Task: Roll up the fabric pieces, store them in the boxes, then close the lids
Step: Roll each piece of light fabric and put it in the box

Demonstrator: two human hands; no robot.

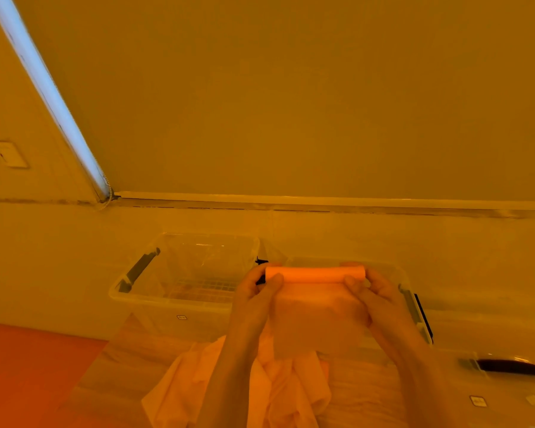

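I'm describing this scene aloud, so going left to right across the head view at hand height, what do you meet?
Clear box → left hand → rolled fabric → right hand → second clear box.

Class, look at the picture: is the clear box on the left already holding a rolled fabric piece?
No. The left clear box shows only its bare gridded floor, while the fabric roll is held up by both hands.
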